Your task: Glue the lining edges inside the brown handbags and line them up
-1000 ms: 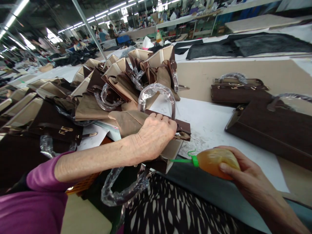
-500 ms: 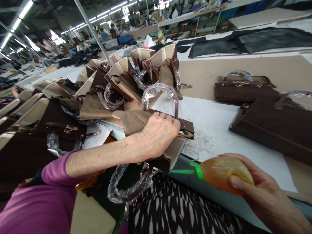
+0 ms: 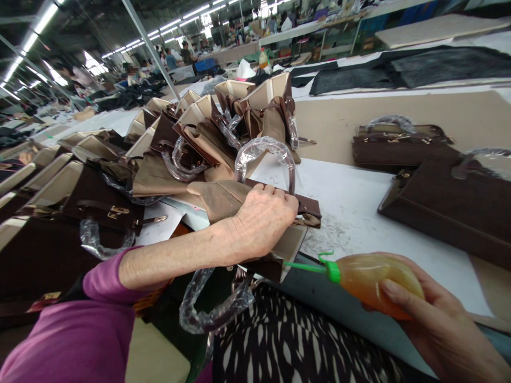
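Note:
My left hand [image 3: 261, 218] is closed over the top edge of an unfinished brown handbag [image 3: 223, 199] that lies at the near edge of the white work surface [image 3: 351, 213]. The bag's plastic-wrapped handle [image 3: 265, 154] arches up just beyond my fingers. My right hand [image 3: 435, 324] grips an orange squeeze bottle [image 3: 375, 279] with a green nozzle [image 3: 309, 266]. The nozzle tip points left toward the bag's lower flap, just short of it. A second wrapped handle [image 3: 215, 311] hangs below the bag over my lap.
A heap of open brown and tan handbags [image 3: 191, 127] fills the bench to the left and behind. Two finished dark brown bags [image 3: 447, 202] lie flat at the right. Dark fabric sheets [image 3: 399, 69] cover the far table. Other people work in the background.
The view has shifted slightly. My right hand with the bottle has drifted a little lower and to the right in the picture; my left hand keeps its hold on the bag.

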The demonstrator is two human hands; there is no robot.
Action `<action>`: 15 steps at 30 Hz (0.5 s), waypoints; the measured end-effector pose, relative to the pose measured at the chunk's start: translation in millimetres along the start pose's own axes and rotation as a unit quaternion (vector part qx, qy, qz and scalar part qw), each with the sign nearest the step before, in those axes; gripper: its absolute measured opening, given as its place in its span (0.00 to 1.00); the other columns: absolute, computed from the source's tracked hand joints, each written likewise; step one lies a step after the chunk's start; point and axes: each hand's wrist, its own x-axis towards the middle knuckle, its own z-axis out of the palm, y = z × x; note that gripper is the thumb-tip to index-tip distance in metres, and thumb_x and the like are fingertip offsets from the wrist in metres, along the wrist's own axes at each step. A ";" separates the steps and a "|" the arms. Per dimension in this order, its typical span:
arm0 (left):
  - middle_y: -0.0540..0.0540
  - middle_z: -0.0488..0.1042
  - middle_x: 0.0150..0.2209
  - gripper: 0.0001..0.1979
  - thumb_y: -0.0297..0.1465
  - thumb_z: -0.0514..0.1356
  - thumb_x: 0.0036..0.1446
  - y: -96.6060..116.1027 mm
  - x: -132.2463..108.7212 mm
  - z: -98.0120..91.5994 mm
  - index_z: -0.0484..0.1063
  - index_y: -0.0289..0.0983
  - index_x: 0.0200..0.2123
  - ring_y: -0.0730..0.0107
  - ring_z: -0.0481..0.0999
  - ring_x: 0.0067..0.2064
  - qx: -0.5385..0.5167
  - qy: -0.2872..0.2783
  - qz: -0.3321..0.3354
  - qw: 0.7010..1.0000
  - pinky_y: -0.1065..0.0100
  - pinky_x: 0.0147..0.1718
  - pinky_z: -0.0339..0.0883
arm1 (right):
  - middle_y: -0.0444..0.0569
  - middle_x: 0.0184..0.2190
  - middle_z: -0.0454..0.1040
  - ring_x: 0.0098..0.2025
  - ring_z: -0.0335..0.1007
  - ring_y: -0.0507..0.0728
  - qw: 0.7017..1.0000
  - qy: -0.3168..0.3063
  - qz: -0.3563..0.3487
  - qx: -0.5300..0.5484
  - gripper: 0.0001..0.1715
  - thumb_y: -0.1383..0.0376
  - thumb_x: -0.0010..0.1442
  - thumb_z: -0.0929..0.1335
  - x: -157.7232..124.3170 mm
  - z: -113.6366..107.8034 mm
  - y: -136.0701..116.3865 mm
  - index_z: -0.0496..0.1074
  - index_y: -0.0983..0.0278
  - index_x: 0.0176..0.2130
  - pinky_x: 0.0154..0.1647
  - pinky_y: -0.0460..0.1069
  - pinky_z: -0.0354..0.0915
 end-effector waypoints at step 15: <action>0.38 0.74 0.36 0.09 0.23 0.60 0.50 -0.3 0.7 1.1 0.67 0.31 0.37 0.54 0.74 0.36 -0.007 -0.001 -0.002 1.000 0.59 0.34 0.66 | 0.55 0.35 0.77 0.32 0.75 0.67 0.995 -0.006 -0.024 -0.100 0.27 0.46 0.42 0.76 -6.9 2.4 -0.2 0.76 0.57 0.38 0.28 0.54 0.75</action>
